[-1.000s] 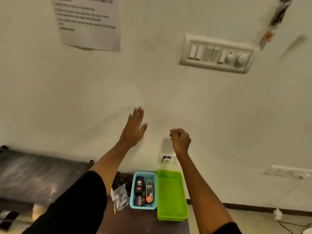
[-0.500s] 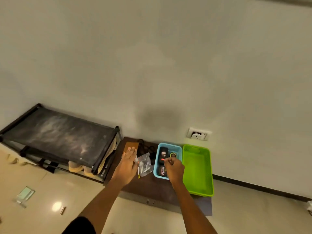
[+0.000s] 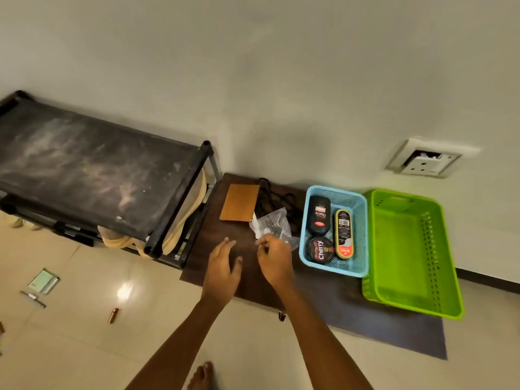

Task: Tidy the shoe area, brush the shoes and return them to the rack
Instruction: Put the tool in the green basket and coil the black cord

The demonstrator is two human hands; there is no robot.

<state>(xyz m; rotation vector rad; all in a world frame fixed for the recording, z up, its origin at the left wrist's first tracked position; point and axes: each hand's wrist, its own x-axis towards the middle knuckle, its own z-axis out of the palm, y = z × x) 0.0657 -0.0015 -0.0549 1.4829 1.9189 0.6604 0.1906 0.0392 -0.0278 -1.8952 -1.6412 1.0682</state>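
The right hand [image 3: 274, 263], fingers curled narrow, sits just short of the crinkled clear plastic packet [image 3: 271, 225] straight ahead of its fingertips; whether they touch I cannot tell. The flat-fingered left hand [image 3: 222, 268] is farther. Leftward, the cream shoes [image 3: 185, 218] wait in the black rack [image 3: 84, 164].

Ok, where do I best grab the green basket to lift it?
On the green basket, probably the near short rim, from the front, fingers hooked over inside: it sits upright and empty, open side up. The blue basket crowds its left wall, so avoid that side.
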